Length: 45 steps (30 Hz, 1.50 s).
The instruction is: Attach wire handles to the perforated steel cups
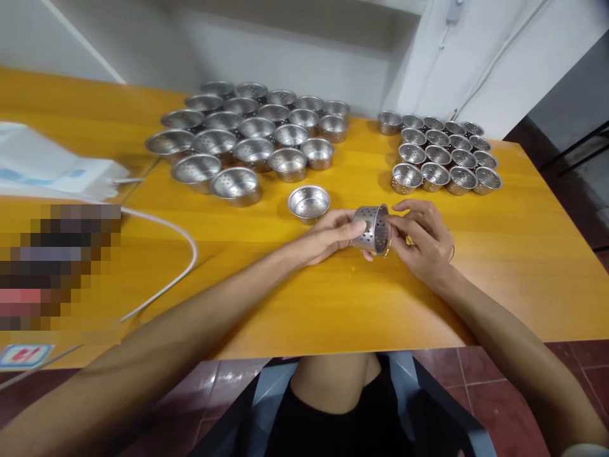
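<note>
Holding a perforated metal cup (370, 227) between them, both hands hover just above the desk (523, 266), near its front middle. The cup is tipped on its side, its open mouth turned toward the right hand (425, 244) and its holed wall facing up. The left hand (332, 236) is closed on the cup from the base side, thumb on top and fingers beneath. The right hand curls around the rim, fingertips touching the mouth's edge, so it grips the cup as well. A thin wire loop (387, 249) shows at the rim under those fingers; how it joins the cup is too small to tell. Just behind the left hand a lone bowl (309, 203) stands mouth up on the desk, clear of the cup. Farther back on the left, large bowls (247, 136) sit in packed rows, touching one another, mouths up. Well apart from them on the right, small cups (442, 155) stand in a tight block, also mouths up. A white cable (183, 254) curves across the left part of the desk, and a white bag (42, 162) lies at its far left. Red floor (480, 393) tiles show below the front edge.
</note>
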Each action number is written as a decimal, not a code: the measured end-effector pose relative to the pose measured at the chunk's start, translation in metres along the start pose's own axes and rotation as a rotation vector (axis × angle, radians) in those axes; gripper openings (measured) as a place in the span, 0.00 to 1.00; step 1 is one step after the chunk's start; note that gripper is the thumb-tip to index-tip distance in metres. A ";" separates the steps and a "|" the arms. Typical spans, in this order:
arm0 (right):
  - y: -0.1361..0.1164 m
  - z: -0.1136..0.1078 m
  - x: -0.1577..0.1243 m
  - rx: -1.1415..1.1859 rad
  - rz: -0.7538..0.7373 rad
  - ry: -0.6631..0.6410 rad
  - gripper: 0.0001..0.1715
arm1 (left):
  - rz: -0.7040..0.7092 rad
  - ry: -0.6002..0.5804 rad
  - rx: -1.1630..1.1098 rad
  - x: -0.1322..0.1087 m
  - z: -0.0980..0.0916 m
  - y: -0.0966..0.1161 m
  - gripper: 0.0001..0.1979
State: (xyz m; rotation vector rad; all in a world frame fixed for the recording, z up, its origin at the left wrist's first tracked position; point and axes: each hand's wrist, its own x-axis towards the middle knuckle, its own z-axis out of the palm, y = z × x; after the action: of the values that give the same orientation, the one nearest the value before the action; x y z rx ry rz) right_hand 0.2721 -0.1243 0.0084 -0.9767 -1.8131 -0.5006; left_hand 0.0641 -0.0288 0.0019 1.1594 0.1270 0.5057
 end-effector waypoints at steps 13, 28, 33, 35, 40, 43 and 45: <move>-0.006 0.005 0.006 0.234 0.266 -0.012 0.14 | -0.034 -0.006 -0.041 0.001 -0.002 -0.002 0.33; -0.004 -0.002 0.002 0.595 0.555 -0.003 0.15 | -0.027 0.008 -0.020 0.001 -0.003 -0.004 0.36; 0.001 -0.004 0.000 0.580 0.582 -0.016 0.10 | -0.036 0.021 -0.016 0.002 -0.003 -0.005 0.38; 0.001 -0.004 0.001 0.549 0.565 -0.039 0.10 | -0.036 0.020 -0.006 0.002 -0.003 -0.005 0.37; 0.001 -0.006 0.004 0.388 0.444 -0.022 0.09 | -0.028 0.020 -0.003 0.002 -0.002 -0.005 0.38; 0.002 -0.007 0.004 0.358 0.402 -0.013 0.12 | -0.027 0.026 0.001 0.002 -0.002 -0.006 0.39; 0.002 -0.007 0.005 0.321 0.382 -0.024 0.13 | -0.024 0.027 0.007 0.002 -0.002 -0.006 0.39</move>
State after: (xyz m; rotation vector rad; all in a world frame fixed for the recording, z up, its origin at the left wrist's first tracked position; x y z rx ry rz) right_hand 0.2772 -0.1263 0.0155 -1.0701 -1.6109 0.0379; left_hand 0.0666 -0.0279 -0.0045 1.1569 0.1666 0.5001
